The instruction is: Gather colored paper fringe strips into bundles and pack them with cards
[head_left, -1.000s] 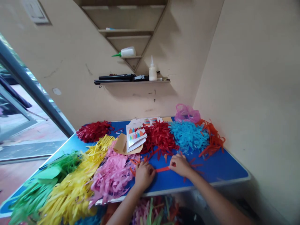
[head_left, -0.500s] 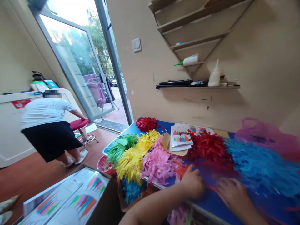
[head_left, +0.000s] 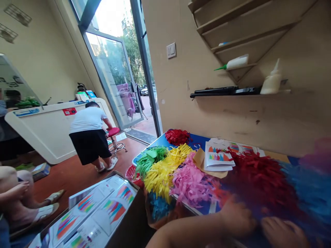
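Note:
My left hand (head_left: 238, 217) is curled over the blue tabletop (head_left: 218, 208), beside loose orange-red strips (head_left: 221, 193). To its right, low in the view, my right hand (head_left: 283, 231) has bent fingers. Both hands are blurred, and whatever lies in their fingers cannot be made out. A small red spot shows at the right fingertips. Left of my hands lies a bunch of pink strips (head_left: 190, 184). Beyond them spreads a dark red bunch (head_left: 266, 175), and a blurred blue bunch (head_left: 307, 186) lies at the far right.
Yellow strips (head_left: 161, 172), green strips (head_left: 148, 160) and a stack of printed cards (head_left: 219, 162) lie on the table. An open carton (head_left: 126, 217) of printed packs stands at left. One person (head_left: 90, 129) bends at a red stool (head_left: 113, 131); another person's legs (head_left: 19, 203) show at left.
The view has swung left, bringing the counter and a seated person's legs into sight. My hands appear farther right and lower. The orange-red strip between them is no longer clearly visible.

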A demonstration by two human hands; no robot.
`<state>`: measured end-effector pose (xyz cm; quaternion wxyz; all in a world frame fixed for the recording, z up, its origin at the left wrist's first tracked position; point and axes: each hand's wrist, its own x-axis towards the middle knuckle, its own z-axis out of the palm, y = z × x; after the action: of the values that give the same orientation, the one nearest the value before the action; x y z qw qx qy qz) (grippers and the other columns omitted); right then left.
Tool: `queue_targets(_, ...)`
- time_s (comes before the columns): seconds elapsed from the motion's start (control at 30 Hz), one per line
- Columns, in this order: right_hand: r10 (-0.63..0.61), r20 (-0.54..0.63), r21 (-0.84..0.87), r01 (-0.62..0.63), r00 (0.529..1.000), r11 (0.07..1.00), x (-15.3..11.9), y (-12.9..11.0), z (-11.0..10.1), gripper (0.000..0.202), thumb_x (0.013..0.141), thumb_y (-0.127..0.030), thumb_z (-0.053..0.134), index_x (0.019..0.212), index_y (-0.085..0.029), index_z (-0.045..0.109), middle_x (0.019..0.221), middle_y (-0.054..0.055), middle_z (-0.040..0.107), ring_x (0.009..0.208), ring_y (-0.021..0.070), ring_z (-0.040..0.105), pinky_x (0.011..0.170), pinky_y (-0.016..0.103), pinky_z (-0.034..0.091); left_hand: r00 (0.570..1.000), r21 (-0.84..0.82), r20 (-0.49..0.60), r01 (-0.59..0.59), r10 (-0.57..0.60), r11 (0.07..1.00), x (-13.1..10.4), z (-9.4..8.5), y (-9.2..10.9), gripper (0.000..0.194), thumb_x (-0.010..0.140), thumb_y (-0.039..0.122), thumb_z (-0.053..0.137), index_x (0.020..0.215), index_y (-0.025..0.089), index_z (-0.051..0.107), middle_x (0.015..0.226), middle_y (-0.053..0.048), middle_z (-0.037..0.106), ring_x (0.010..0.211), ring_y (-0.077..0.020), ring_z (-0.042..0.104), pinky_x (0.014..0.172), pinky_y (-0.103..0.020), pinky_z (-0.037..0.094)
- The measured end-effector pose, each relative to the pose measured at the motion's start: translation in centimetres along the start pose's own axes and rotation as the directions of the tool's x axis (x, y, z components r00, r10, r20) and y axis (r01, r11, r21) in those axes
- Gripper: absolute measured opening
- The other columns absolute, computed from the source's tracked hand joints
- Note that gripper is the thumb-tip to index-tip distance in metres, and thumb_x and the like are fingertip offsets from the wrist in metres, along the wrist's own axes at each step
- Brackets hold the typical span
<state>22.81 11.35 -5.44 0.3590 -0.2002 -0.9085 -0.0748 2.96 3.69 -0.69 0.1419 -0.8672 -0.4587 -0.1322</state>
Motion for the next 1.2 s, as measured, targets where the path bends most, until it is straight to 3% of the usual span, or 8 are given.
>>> queue_targets(0.1, 0.012, 0.158, 0.001, -0.013, 0.987, 1.0, -1.0, 0.0, -1.0, 0.033, 0.09, -0.022, 0.044, 0.089, -0.039, 0.072, 0.08, 0.005, 0.073, 0.075, 0.0239, 0.06, 0.075, 0.041, 0.031, 0.995, -0.055, 0.026, 0.102, -0.1, 0.993, -1.1, 0.1, -0.1, 0.023, 0.09, 0.019, 0.054, 0.071, 0.019, 0.067, 0.067, -0.004, 0.066, 0.071, -0.0171, 0.054, 0.083, -0.041, 0.033)
queue_targets(0.27, 0.342, 0.39, 0.073, -0.399, 0.855, 0.914, -0.2, -0.4, -4.4, 0.025, 0.093, -0.024, 0.05, 0.085, -0.025, 0.074, 0.092, 0.007, 0.073, 0.091, 0.0243, 0.061, 0.082, 0.039, 0.034, 0.963, -0.217, 0.064, 0.271, -0.263, 0.938, -2.2, 0.8, -0.7, 0.018, 0.091, 0.022, 0.055, 0.085, 0.023, 0.072, 0.08, -0.005, 0.069, 0.082, -0.0213, 0.059, 0.084, -0.042, 0.036)
queue_targets(0.47, 0.489, 0.415, 0.028, -0.548, 0.767, 0.836, 0.8, 0.1, -4.8, 0.016, 0.089, -0.026, 0.062, 0.077, -0.023, 0.072, 0.09, 0.001, 0.072, 0.09, 0.0183, 0.062, 0.083, 0.032, 0.037, 0.917, -0.315, 0.123, 0.399, -0.38, 0.861, -1.2, -0.4, -0.8, 0.02, 0.092, 0.03, 0.055, 0.088, 0.026, 0.074, 0.09, -0.003, 0.072, 0.091, -0.021, 0.062, 0.08, -0.037, 0.038)
queue_targets(0.7, 0.547, 0.466, -0.069, -0.588, 0.695, 0.806, 2.4, 0.4, -5.0, 0.016, 0.085, -0.028, 0.065, 0.071, -0.022, 0.07, 0.084, 0.002, 0.071, 0.087, 0.0205, 0.06, 0.078, 0.033, 0.033, 0.861, -0.233, 0.155, 0.508, -0.484, 0.829, 0.8, -0.9, -0.1, 0.018, 0.087, 0.028, 0.056, 0.08, 0.022, 0.071, 0.085, -0.006, 0.071, 0.092, -0.0271, 0.059, 0.083, -0.043, 0.035)
queue_targets(0.8, 0.515, 0.495, -0.087, -0.55, 0.7, 0.83, 3.6, 0.4, -5.3, 0.006, 0.081, -0.027, 0.069, 0.077, -0.023, 0.072, 0.088, 0.003, 0.072, 0.088, 0.023, 0.059, 0.081, 0.037, 0.032, 0.899, -0.223, 0.156, 0.436, -0.41, 0.872, 1.3, -1.3, -0.1, 0.017, 0.086, 0.021, 0.055, 0.09, 0.026, 0.071, 0.088, -0.005, 0.071, 0.094, -0.0261, 0.057, 0.091, -0.047, 0.032)
queue_targets(0.93, 0.358, 0.548, -0.017, -0.418, 0.756, 0.908, 4.4, -0.1, -6.0, 0.008, 0.083, -0.023, 0.065, 0.083, -0.026, 0.073, 0.096, 0.003, 0.073, 0.099, 0.0237, 0.056, 0.089, 0.04, 0.028, 0.958, -0.239, 0.153, 0.274, -0.243, 0.931, 1.2, -1.4, 0.1, 0.026, 0.088, 0.017, 0.054, 0.096, 0.034, 0.073, 0.09, -0.003, 0.072, 0.096, -0.0249, 0.056, 0.1, -0.05, 0.026)
queue_targets(1.07, 0.266, 0.564, 0.027, -0.339, 0.782, 0.94, 4.8, -1.0, -6.0, 0.015, 0.088, -0.021, 0.057, 0.086, -0.02, 0.072, 0.096, 0.008, 0.073, 0.104, 0.0244, 0.054, 0.097, 0.044, 0.024, 0.972, -0.22, 0.116, 0.224, -0.203, 0.949, 1.4, -0.6, 0.5, 0.027, 0.09, 0.015, 0.048, 0.093, 0.026, 0.073, 0.09, -0.006, 0.071, 0.091, -0.0246, 0.058, 0.102, -0.054, 0.027)
queue_targets(1.2, 0.303, 0.539, 0.044, -0.386, 0.786, 0.922, 5.5, -2.3, -6.8, 0.018, 0.085, -0.014, 0.056, 0.078, -0.018, 0.072, 0.089, 0.009, 0.073, 0.099, 0.024, 0.057, 0.094, 0.043, 0.028, 0.98, -0.187, 0.054, 0.196, -0.189, 0.963, 1.6, -1.0, 0.4, 0.03, 0.093, 0.014, 0.044, 0.084, 0.021, 0.072, 0.082, -0.007, 0.07, 0.083, -0.0229, 0.061, 0.099, -0.053, 0.033)
